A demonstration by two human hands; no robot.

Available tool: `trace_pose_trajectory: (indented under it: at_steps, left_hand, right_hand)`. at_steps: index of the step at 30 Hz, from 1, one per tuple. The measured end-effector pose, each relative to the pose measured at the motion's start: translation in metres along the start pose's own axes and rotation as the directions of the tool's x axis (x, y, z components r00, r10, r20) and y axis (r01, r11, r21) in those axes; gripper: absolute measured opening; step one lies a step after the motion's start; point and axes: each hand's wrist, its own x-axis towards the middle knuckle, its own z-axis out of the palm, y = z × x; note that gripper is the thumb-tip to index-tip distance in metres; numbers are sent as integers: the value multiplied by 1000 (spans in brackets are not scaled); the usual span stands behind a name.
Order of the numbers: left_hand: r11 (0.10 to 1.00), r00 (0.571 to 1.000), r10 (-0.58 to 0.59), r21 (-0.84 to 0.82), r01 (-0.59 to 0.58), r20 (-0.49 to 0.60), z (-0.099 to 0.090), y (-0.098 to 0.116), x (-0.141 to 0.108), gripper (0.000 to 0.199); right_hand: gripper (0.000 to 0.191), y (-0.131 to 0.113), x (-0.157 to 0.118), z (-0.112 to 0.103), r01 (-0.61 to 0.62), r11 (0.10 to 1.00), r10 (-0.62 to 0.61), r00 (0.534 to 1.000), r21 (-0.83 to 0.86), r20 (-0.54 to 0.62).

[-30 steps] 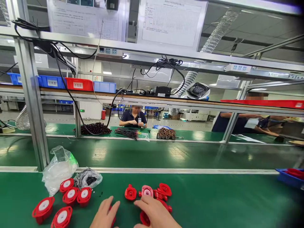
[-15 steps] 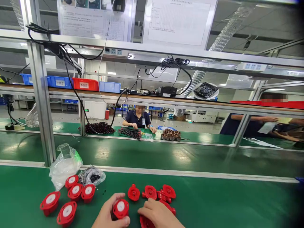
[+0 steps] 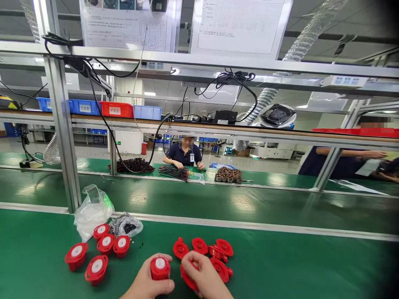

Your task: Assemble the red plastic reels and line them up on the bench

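My left hand [image 3: 144,283] is wrapped round a red plastic housing [image 3: 160,272] with a white disc on its top, held upright just above the green bench. Beside it, my right hand [image 3: 207,277] grips a red dished cap [image 3: 187,279], which is tilted and partly covered by my fingers. Just beyond that hand lie several more red caps, among them one with a small knob [image 3: 180,248] and one near my knuckles [image 3: 220,270]. To the left stand several red housings [image 3: 96,270] with white discs, like the one I hold.
A clear plastic bag [image 3: 93,214] and a smaller bag of dark small parts [image 3: 127,225] lie behind the housings. A metal post [image 3: 60,137] rises at the left. Across the green table [image 3: 280,265], a co-worker [image 3: 183,155] sits behind dark wire bundles [image 3: 132,165] and brownish cylinders [image 3: 229,174].
My right hand has pulled its red cap up and nearer to my left hand, tilting it. The housing in my left hand is turned more upright. The whole view has shifted slightly.
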Motion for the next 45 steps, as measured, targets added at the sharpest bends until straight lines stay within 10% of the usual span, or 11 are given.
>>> trace_pose_trajectory:
  at_steps: [7, 15, 37, 45]
  left_hand:
    - [994, 997, 21, 107, -28, 71, 6, 9, -2, 56]
    - [994, 991, -5, 107, -9, 131, 14, 27, -13, 50]
    - [988, 986, -67, 149, 44, 154, 17, 31, -12, 50]
    - [987, 991, -75, 147, 59, 107, 12, 29, -9, 42]
  right_hand:
    - [40, -20, -5, 0, -233, 784, 260, 965, 575, 36]
    - [44, -23, -12, 4, -262, 802, 171, 962, 536, 215]
    - [50, -9, -7, 2, -46, 907, 76, 996, 418, -56]
    - [46, -28, -13, 4, -85, 783, 123, 992, 617, -19]
